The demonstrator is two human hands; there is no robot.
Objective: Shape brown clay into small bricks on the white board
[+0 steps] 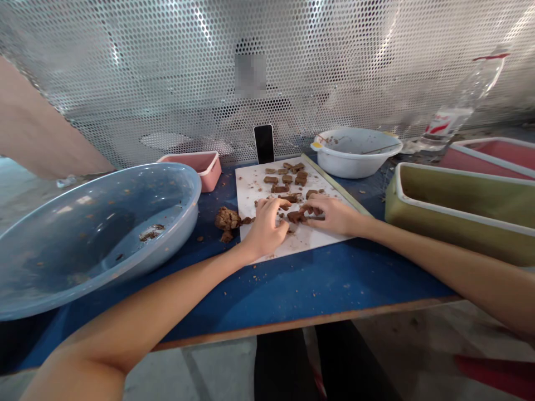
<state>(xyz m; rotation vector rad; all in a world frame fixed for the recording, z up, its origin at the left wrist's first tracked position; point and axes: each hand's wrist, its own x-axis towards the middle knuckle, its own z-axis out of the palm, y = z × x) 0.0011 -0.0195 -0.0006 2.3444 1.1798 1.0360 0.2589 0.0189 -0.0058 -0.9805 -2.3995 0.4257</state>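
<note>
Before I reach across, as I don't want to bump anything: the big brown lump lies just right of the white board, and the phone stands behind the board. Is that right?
Not quite: the big brown lump lies just left of the white board, as the head view shows. The phone does stand behind the board.

A bumpy, dark brown clay piece [296, 216] is near the middle of the white board [311, 236]. Farther back, small brown blocks [271, 180] lie in rough rows. 1 big, round lump [227, 218] sits by the board's left edge
</note>
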